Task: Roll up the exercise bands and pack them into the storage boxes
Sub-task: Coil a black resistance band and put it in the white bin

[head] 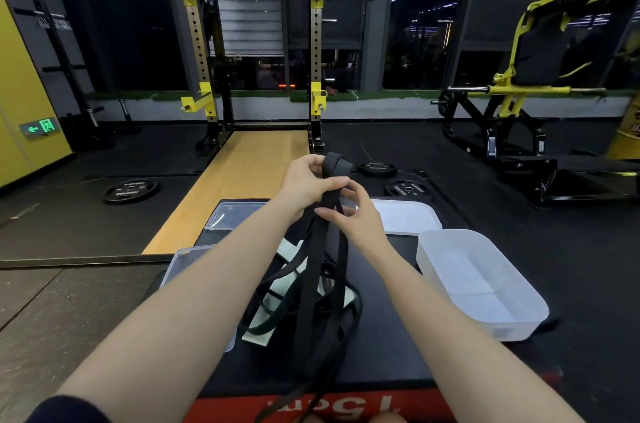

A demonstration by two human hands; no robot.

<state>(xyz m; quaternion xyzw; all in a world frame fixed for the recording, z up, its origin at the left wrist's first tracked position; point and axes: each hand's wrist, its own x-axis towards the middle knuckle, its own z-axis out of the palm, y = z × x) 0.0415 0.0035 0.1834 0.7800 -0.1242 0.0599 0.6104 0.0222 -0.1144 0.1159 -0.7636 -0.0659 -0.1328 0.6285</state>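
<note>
Black exercise band [323, 270] held raised above the black platform [388, 346], its top end folded over. Left hand [304, 185] gripping the folded end; right hand [356, 218] pinching the strap just below. More bands [277, 301] heaped underneath. Clear storage box [485, 284] right, another [188, 263] left, lids [408, 218] farther back.

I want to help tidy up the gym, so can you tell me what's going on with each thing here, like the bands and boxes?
Black band: partly rolled at the top, the rest hanging loose.
Left hand: grips the rolled end.
Right hand: pinches the band below the roll.
Other bands: tangled in a loose pile.
Right box: open, nothing in it.
Left box: open, mostly hidden by the arm.
Lids: off, lying flat behind.
</note>
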